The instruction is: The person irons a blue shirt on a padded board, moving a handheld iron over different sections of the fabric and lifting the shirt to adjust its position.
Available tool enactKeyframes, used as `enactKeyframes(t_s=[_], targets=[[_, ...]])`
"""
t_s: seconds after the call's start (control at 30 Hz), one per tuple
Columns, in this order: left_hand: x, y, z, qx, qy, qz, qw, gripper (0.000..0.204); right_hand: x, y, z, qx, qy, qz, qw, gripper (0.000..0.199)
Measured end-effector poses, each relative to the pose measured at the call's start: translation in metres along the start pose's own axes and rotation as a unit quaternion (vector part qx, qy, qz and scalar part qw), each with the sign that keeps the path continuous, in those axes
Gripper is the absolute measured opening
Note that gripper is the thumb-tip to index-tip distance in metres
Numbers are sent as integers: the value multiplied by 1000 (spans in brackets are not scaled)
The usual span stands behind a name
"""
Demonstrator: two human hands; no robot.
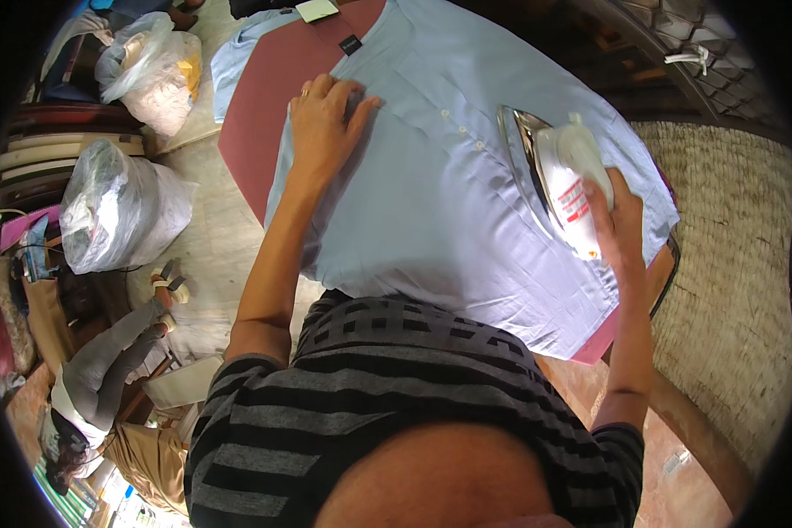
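A light blue button-up shirt (396, 194) lies spread over a maroon ironing board (253, 145), with small pale buttons near its middle and a dark label at the collar. My left hand (327, 128) rests on the shirt's left part, fingers extended and holding nothing. On the right, my right hand (623, 220) is wrapped around the handle of a white clothes iron (561, 180) with red print. The iron's silver tip points toward the far side, over the shirt right of the buttons. Whether its whole plate touches the cloth I cannot tell.
Stuffed clear plastic bags (119, 207) stand on the left floor. Farther down that side is another person (106, 374) in grey trousers, near a brown cloth (150, 449). A woven, straw-coloured surface (722, 238) runs along the right, below a dark lattice (722, 53).
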State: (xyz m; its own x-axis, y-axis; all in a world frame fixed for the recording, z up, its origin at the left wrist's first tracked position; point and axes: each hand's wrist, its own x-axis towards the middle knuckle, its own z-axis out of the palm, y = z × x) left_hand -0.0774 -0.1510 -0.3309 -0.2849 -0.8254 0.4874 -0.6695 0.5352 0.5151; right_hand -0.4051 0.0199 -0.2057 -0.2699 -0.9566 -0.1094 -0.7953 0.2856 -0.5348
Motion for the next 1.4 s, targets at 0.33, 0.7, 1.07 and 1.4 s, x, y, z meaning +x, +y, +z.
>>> enactKeyframes(t_s=[0.33, 0.7, 1.07, 1.4], targets=[[10, -6, 27, 19, 4, -31, 999, 20, -105, 20, 26, 25, 31, 27, 999, 34], [11, -11, 34, -4, 41, -13, 999, 17, -62, -41, 51, 73, -48, 29, 996, 28], [-17, -39, -34, 63, 49, -43, 996, 31, -52, -72, 55, 209, -108, 72, 969, 32], [-19, -56, -50, -65, 7, -206, 976, 24, 7, -164, 114, 156, -149, -111, 970, 31]])
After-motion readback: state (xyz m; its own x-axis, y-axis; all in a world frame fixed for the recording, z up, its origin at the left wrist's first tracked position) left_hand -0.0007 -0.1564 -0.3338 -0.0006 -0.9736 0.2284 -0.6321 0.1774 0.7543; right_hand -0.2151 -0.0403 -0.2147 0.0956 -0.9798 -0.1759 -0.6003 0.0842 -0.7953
